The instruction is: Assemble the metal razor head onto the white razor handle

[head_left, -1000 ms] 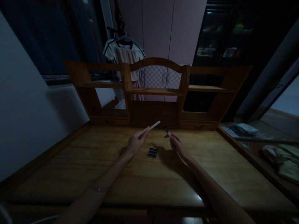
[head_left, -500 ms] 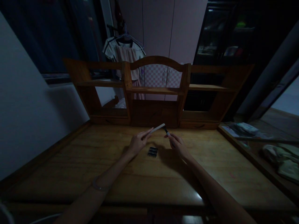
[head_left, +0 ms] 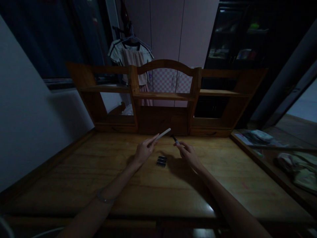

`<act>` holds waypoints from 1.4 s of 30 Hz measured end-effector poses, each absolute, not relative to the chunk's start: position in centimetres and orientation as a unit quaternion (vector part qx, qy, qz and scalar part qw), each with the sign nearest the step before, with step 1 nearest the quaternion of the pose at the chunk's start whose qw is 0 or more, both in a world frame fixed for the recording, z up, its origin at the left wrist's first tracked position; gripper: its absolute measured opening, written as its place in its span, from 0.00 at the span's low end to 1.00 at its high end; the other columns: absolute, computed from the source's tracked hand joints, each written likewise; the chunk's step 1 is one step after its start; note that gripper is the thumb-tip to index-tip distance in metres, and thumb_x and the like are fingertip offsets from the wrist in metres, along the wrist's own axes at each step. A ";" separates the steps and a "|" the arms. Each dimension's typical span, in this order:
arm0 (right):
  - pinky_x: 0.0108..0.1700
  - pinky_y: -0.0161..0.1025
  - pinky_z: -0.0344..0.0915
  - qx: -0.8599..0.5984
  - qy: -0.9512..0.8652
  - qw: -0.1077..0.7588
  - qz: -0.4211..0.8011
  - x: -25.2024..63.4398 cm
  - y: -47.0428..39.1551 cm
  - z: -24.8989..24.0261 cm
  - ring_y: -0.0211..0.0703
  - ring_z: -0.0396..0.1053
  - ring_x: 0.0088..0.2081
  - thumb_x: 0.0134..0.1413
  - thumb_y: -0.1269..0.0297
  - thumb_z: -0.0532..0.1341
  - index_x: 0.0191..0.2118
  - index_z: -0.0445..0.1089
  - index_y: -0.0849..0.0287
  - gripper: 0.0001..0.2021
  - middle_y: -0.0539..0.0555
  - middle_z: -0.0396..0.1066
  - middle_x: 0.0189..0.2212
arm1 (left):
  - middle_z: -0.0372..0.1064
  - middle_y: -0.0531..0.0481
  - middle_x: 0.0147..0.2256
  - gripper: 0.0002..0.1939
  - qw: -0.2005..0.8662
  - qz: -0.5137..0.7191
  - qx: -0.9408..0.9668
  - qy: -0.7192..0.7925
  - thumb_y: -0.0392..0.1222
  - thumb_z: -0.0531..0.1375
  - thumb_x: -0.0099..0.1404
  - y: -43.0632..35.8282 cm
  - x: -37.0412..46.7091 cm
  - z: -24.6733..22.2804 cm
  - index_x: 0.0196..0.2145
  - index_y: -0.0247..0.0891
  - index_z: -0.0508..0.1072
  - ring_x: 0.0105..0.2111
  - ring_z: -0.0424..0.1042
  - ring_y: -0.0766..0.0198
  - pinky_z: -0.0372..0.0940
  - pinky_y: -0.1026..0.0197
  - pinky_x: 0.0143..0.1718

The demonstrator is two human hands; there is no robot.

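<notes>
Between the fingers of my left hand [head_left: 144, 152] is a pale, flat stick [head_left: 163, 134], its free end pointing up and to the right. My right hand [head_left: 187, 152] grips a slim tool [head_left: 175, 140] with a dark tip and a light grey part; its tip points up-left, a small gap from the stick. On the wooden desk [head_left: 99, 172], below and between both hands, lies a small dark case [head_left: 161, 161] with several dark strips.
A wooden shelf unit [head_left: 164, 96] stands along the desk's back edge. Clothes [head_left: 133, 58] hang behind it. Papers and a plastic packet [head_left: 261, 135] lie at the right, with crumpled cloth [head_left: 304, 173] nearer. A wall borders the left side.
My left hand has moved slightly left with the pale stick. The dark tip of the tool, which was at the stick's end, now stands apart from it and has shifted slightly left.
</notes>
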State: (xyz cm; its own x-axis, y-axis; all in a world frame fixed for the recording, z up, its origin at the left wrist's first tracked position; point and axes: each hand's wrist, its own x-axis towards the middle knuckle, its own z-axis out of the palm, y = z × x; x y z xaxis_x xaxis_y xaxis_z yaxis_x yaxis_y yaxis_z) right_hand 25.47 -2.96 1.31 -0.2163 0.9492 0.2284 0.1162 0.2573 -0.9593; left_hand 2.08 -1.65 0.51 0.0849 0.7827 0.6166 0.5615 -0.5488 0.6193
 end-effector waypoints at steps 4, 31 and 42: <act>0.20 0.31 0.45 -0.420 -0.643 0.472 0.433 25.4 -3.0 1.3 0.33 0.49 0.19 0.55 0.45 0.55 0.42 0.69 0.62 0.23 0.44 0.51 0.18 | 0.71 0.50 0.49 0.19 0.107 0.469 0.748 0.458 0.45 0.56 0.65 -1.9 2.2 0.7 0.55 0.49 0.67 0.45 0.72 0.59 0.65 0.58 0.48; 0.19 0.33 0.41 -0.464 -0.632 0.479 0.394 25.9 -1.7 0.5 0.32 0.46 0.16 0.53 0.41 0.54 0.26 0.70 0.61 0.25 0.44 0.47 0.14 | 0.74 0.49 0.43 0.20 0.048 0.453 0.756 0.469 0.44 0.56 0.65 -2.2 2.2 0.8 0.55 0.50 0.66 0.40 0.73 0.62 0.66 0.62 0.43; 0.17 0.33 0.39 -0.417 -0.619 0.460 0.480 26.0 -2.4 1.0 0.31 0.43 0.14 0.56 0.44 0.52 0.27 0.69 0.62 0.25 0.42 0.46 0.11 | 0.73 0.48 0.45 0.20 0.051 0.506 0.733 0.452 0.43 0.56 0.65 -2.3 1.9 1.4 0.55 0.47 0.67 0.40 0.73 0.62 0.65 0.61 0.45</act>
